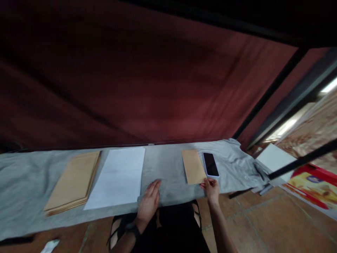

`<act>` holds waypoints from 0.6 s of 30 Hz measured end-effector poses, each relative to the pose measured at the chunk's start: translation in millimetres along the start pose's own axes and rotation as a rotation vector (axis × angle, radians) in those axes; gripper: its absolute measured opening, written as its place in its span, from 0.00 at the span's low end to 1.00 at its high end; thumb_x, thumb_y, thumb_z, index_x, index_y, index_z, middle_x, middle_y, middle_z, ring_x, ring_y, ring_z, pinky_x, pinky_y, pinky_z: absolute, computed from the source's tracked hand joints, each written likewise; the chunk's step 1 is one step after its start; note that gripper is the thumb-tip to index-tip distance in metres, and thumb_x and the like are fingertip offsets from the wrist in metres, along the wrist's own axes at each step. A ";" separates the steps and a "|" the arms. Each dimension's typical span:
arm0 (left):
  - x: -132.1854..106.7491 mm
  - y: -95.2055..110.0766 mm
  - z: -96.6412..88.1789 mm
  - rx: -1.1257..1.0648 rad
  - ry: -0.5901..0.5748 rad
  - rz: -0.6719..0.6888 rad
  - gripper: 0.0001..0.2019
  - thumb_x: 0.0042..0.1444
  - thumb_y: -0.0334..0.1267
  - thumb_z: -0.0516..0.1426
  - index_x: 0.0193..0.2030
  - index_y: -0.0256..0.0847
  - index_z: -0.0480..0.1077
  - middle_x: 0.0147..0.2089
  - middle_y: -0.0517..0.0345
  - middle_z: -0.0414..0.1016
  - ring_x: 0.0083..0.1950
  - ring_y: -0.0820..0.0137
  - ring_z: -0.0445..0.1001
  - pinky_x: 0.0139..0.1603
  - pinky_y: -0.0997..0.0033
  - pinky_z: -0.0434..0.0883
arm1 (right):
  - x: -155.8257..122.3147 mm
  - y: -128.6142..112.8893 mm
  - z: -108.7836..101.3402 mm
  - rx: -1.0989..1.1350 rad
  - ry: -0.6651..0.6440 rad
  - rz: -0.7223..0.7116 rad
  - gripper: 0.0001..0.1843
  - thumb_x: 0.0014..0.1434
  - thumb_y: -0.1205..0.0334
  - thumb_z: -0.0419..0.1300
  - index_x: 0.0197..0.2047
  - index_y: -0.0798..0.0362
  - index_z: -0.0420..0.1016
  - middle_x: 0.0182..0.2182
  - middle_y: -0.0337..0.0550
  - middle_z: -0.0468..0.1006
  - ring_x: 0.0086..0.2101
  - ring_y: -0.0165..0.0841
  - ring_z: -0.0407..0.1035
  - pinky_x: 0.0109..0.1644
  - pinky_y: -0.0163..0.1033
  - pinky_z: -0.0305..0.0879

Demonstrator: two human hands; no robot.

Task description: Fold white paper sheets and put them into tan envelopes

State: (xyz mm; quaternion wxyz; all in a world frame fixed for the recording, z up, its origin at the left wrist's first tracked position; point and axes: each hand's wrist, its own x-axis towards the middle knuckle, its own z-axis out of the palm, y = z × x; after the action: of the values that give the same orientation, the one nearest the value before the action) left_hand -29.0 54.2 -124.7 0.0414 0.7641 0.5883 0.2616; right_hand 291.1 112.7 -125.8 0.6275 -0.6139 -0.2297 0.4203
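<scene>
right hand pinches a corner of a small brown paper piece

the small brown paper piece (194, 167) lies toward the right of the worktop (164, 163), which is spread with a wrinkled grey cloth (234, 168). the right hand (211, 189) is at its near right corner, fingers bent and closed on that corner; the rest of the piece seems to lie flat. just to the right of the paper piece, beyond the right hand, is a phone (210, 164) with a dark screen and a pale edge, face up.

the left hand (150, 200) is at the near edge of the worktop, its fingers extended, held close together and gripping nothing. a dark band (132, 229) circles the left wrist. the left hand is just beside the near right corner of some white paper (118, 175), which lies flat; the number of sheets is hard to tell. further left, near the white paper, is a stack of large brown envelopes or sheets (73, 179), their near edges slightly fanned.

behind the worktop hangs a dark red cloth (163, 91). at the right, past a slanting black bar (273, 91), are a white panel (276, 160) and a red and yellow box (316, 189). the person's dark-clothed legs (179, 228) are below the near edge, above a brown tiled floor (247, 218), where a small whitish thing (50, 246) lies at the lower left.
</scene>
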 end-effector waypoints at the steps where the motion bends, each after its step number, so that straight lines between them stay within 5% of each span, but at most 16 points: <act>1: -0.3 1.2 -0.9 -0.002 -0.002 -0.007 0.25 0.67 0.30 0.44 0.69 0.41 0.61 0.67 0.53 0.68 0.68 0.67 0.65 0.69 0.62 0.65 | 1.5 1.2 -2.4 0.010 -0.009 0.011 0.31 0.36 0.44 0.73 0.36 0.49 0.62 0.19 0.30 0.75 0.20 0.34 0.75 0.26 0.38 0.77; 11: -5.3 7.9 -6.5 -0.024 -0.074 -0.056 0.27 0.63 0.26 0.47 0.69 0.42 0.59 0.69 0.53 0.65 0.70 0.65 0.62 0.69 0.60 0.65 | 5.3 5.5 -17.5 -0.020 -0.066 0.005 0.36 0.28 0.47 0.78 0.36 0.51 0.65 0.20 0.33 0.77 0.20 0.36 0.75 0.25 0.38 0.78; 18: -2.9 11.0 -19.0 -0.098 -0.128 -0.055 0.21 0.63 0.29 0.50 0.62 0.42 0.67 0.69 0.53 0.65 0.69 0.66 0.63 0.69 0.60 0.65 | 14.6 7.2 -28.8 -0.159 -0.094 0.058 0.31 0.29 0.46 0.77 0.31 0.52 0.69 0.18 0.38 0.76 0.17 0.36 0.72 0.22 0.40 0.74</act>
State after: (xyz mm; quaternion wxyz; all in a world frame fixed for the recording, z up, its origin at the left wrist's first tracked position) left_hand -28.3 43.5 -105.3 0.1232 0.7598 0.5917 0.2395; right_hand 320.4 107.1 -140.1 0.5528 -0.6477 -0.2737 0.4471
